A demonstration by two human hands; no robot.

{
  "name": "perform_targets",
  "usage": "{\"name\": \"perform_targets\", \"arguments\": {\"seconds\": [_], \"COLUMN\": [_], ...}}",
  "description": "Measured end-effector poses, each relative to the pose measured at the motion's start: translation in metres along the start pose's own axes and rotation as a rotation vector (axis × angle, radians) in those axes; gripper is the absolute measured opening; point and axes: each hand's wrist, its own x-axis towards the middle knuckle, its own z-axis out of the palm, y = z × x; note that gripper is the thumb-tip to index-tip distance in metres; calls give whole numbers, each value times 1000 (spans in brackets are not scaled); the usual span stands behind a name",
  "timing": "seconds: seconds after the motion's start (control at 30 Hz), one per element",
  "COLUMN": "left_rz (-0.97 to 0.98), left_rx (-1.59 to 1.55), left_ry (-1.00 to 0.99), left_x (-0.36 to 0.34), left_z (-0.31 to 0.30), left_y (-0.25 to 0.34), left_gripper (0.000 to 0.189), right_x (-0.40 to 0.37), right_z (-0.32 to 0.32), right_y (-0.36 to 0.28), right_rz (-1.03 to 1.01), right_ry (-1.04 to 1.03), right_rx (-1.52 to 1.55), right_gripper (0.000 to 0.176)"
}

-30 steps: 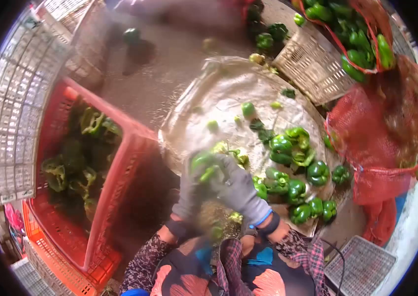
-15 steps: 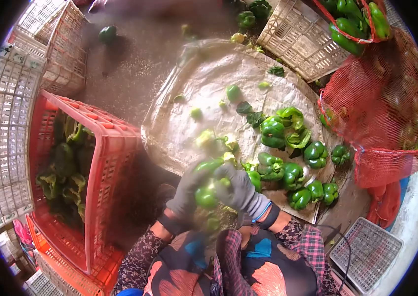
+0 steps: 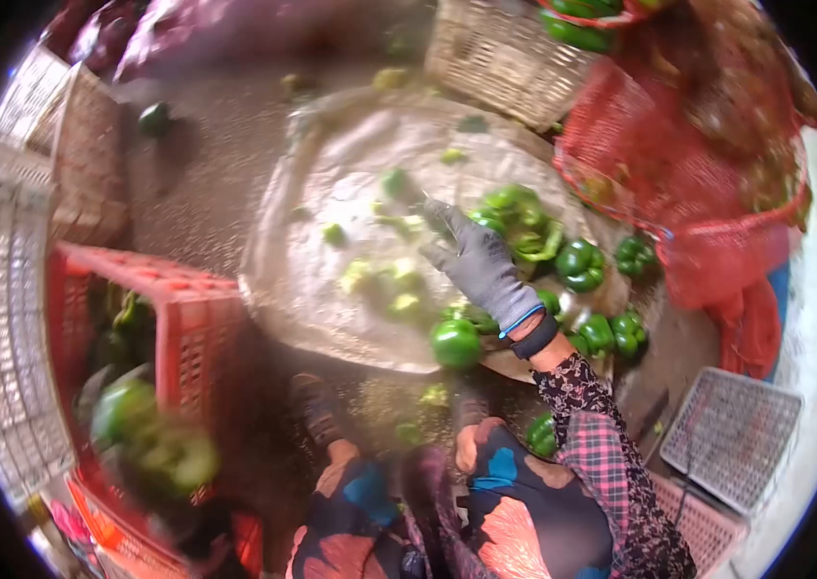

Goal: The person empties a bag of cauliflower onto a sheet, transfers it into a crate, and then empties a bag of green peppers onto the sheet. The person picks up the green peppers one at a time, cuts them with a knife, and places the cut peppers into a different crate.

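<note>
My left hand, in a grey glove and smeared by motion, is at the red crate on the left. With it is a blurred, pale-centred green bell pepper, at the crate's near side. My right hand, gloved in grey with a blue band at the wrist, reaches over the pale sheet. Its index finger and thumb are stretched apart, beside a cluster of green bell peppers. A whole green bell pepper lies at the sheet's near edge, below this hand.
Pepper scraps are scattered on the sheet. More peppers lie at its right side. A red mesh sack stands at the right, a pale crate at the back. White crates line the left; a grey crate is at lower right.
My hands were together over a green pepper in front of me. My left hand has swung left to the red crate with a pepper; my right has moved up and forward over the sheet.
</note>
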Motion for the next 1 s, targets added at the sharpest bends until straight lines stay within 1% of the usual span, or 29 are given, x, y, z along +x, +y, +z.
{"name": "perform_targets", "arguments": {"seconds": [0.03,0.07,0.1,0.13,0.17,0.2,0.23,0.3,0.33,0.37,0.4,0.43,0.47,0.5,0.53,0.57,0.6,0.63,0.67,0.7,0.73,0.77,0.83,0.9,0.93,0.97,1.0], "left_rz": [61,80,79,-142,-368,-232,63,432,430,-367,-1072,-1060,-888,-851,-814,-780,-435,-46,268,258,262,274,276,370,388,173,112], "left_rx": [96,197,277,489,704,1271,1814,1738,1723,1375,904,911,920,749,575,670,814,1065,1303,1000,695,684,632,450,416,155,210], "left_ry": [103,172,200,215,178,-133,-352,-399,-409,-364,-267,-257,-473,-412,-360,-439,-385,-261,-58,-33,-10,-163,-474,-744,-896,-999,-1074], "left_x": [4,10,20,18,17,-6,-27,-43,-26,-10,8,16,10,10,11,34,40,46,51,48,45,34,11,17,21,17,14], "left_z": [-43,-88,-138,-199,-260,-368,-453,-374,-362,-361,-369,-389,-412,-389,-364,-344,-320,-296,-272,-207,-141,-78,46,123,145,173,191], "left_y": [6,-6,-18,-57,-96,-211,-306,-301,-309,-312,-314,-330,-354,-328,-299,-237,-206,-174,-142,-88,-34,-3,61,42,-1,-13,-19], "left_gripper": [54,55,56,58,61,63,66,56,56,38,31,31,33,33,35,32,31,30,30,32,34,37,46,80,104,108,109], "right_x": [-5,-13,-29,-45,-62,-82,-96,-117,-123,-131,-156,-147,-140,-134,-139,-148,-156,-152,-144,-137,-128,-113,-91,-68,-64,-60,-59], "right_z": [-14,-24,-41,-50,-55,-55,-54,-52,-43,-23,21,25,33,38,43,51,50,33,7,-14,-26,-46,-47,-54,-47,-44,-27], "right_y": [6,15,20,26,34,44,42,36,40,51,89,64,57,57,74,103,122,120,105,87,72,37,4,-36,-49,-66,-66], "right_rz": [20,10,125,165,205,227,233,394,439,480,386,559,662,766,776,771,747,736,695,659,469,635,248,13,-47,-9,-75], "right_ry": [27,186,190,210,233,160,168,-63,-104,-155,-46,-71,20,112,120,205,290,290,180,69,52,-122,-211,-371,-393,-467,-429], "right_rx": [32,58,73,45,17,70,61,-252,-172,-87,-116,-187,-118,-50,-42,268,574,570,581,592,542,767,650,313,331,330,315], "right_gripper": [42,41,41,41,41,44,44,54,62,71,85,91,90,89,89,86,83,83,79,76,75,76,77,79,84,86,87]}}
